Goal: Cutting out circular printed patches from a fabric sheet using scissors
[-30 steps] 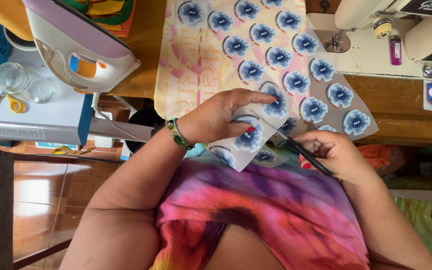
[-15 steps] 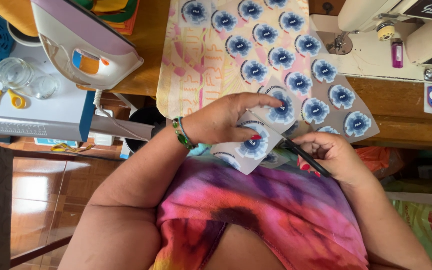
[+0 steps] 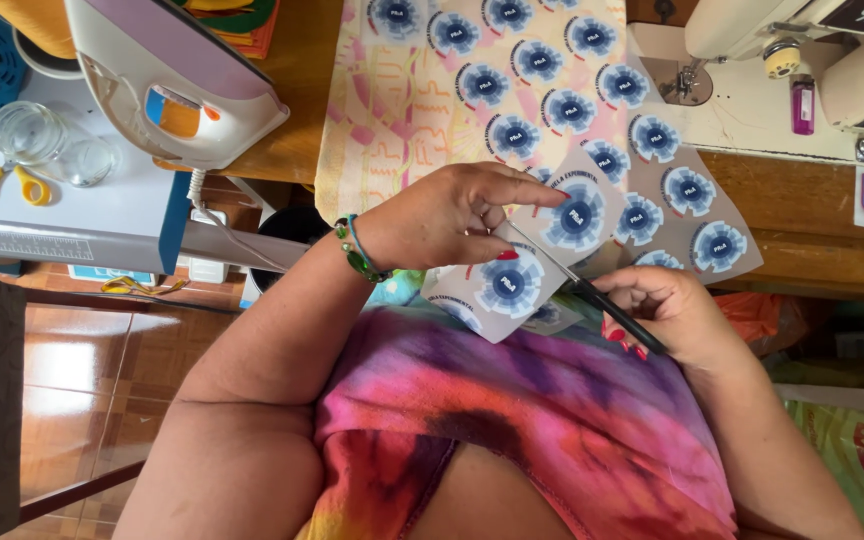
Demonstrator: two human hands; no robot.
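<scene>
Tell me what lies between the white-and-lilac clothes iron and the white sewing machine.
Head view: between the iron and sewing machine lies pale yellow-pink patterned fabric, then a sheet of round blue badges, on the wooden table.

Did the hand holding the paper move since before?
Cannot tell: the left hand sits in much the same spot against the sewing machine; any shift looks like camera wobble.

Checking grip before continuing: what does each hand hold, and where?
Left hand pinches the printed sheet at its near edge; right hand grips the scissors by the handles.
</scene>
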